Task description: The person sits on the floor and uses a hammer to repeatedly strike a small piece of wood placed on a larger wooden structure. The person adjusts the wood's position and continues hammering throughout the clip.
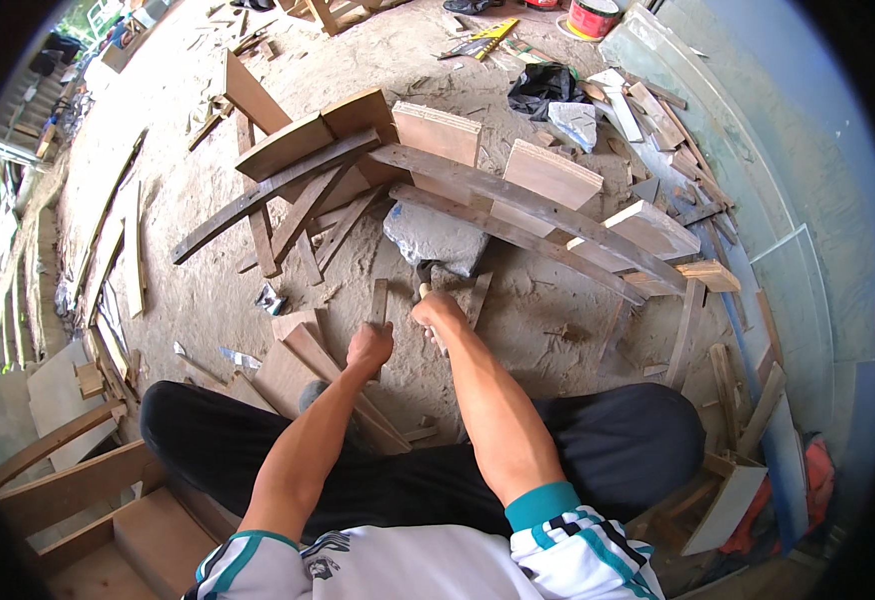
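My right hand (pixel 440 318) is closed around the pale handle of a hammer (pixel 424 272). The dark head of that tool lies against the near edge of a grey concrete block (pixel 433 238). To its left, my left hand (pixel 370 346) grips a short wooden strip (pixel 380 298), which points away from me toward the block. Another narrow wood piece (pixel 480 298) stands just right of my right hand, apart from my left. Beyond the block, a wooden frame of long dark slats (pixel 528 205) curves across the view, with plywood pieces fixed along it.
Boards (pixel 293 375) lie by my left knee. A black plastic bag (pixel 543 90) and a yellow-handled saw (pixel 493 40) are on the dirt floor further off. Glass sheets (pixel 728 120) lean along the right wall. Wood scraps (pixel 678 150) are piled beside them. A wooden box (pixel 88 520) stands lower left.
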Tool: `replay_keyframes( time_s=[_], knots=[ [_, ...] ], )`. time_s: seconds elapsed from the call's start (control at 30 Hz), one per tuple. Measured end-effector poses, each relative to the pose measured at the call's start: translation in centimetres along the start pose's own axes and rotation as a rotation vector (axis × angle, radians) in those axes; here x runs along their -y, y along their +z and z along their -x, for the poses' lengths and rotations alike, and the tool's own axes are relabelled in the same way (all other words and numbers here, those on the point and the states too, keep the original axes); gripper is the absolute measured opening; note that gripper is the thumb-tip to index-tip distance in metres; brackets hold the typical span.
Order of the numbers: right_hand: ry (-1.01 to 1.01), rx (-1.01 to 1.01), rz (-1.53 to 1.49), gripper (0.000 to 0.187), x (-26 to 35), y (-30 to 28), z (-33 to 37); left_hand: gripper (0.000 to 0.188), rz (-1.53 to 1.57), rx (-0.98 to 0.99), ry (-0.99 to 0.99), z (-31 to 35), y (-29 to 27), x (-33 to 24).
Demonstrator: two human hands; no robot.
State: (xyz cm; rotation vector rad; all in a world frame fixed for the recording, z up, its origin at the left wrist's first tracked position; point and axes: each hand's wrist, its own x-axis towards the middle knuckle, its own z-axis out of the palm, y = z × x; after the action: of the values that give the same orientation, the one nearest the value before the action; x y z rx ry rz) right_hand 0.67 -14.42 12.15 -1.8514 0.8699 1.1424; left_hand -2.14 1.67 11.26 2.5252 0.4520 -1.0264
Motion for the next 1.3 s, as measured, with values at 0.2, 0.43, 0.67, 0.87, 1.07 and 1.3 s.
replay_keyframes(
  time_s=[0.2,0.43,0.67,0.87,1.07,1.3],
  knots=[
    [-0.011,0.011,-0.028,0.026,-0.8,-0.2,-0.8,0.062,0.441,0.142,-0.072,0.9,0.8,0.8],
    [0.008,0.037,-0.080,0.033,-0.4,-0.9,1.0,0.049,0.444,0.077,-0.089,2.8,2.3,0.9],
    [0.056,0.059,-0.066,0.037,-0.1,-1.6,0.8,0.032,0.376,0.044,-0.013,1.7,2.2,2.7],
    [0.064,0.044,-0.036,0.036,0.3,-1.3,0.7,0.029,0.426,0.096,0.036,1.4,1.2,3.2],
    [0.062,0.063,-0.023,0.027,-0.1,-1.4,-0.1,0.029,0.388,0.314,-0.002,-0.2,-2.2,1.7],
    [-0.070,-0.038,0.192,0.031,0.5,-1.8,-0.2,0.040,0.234,0.558,-0.075,-4.9,-10.1,0.7]
  ],
)
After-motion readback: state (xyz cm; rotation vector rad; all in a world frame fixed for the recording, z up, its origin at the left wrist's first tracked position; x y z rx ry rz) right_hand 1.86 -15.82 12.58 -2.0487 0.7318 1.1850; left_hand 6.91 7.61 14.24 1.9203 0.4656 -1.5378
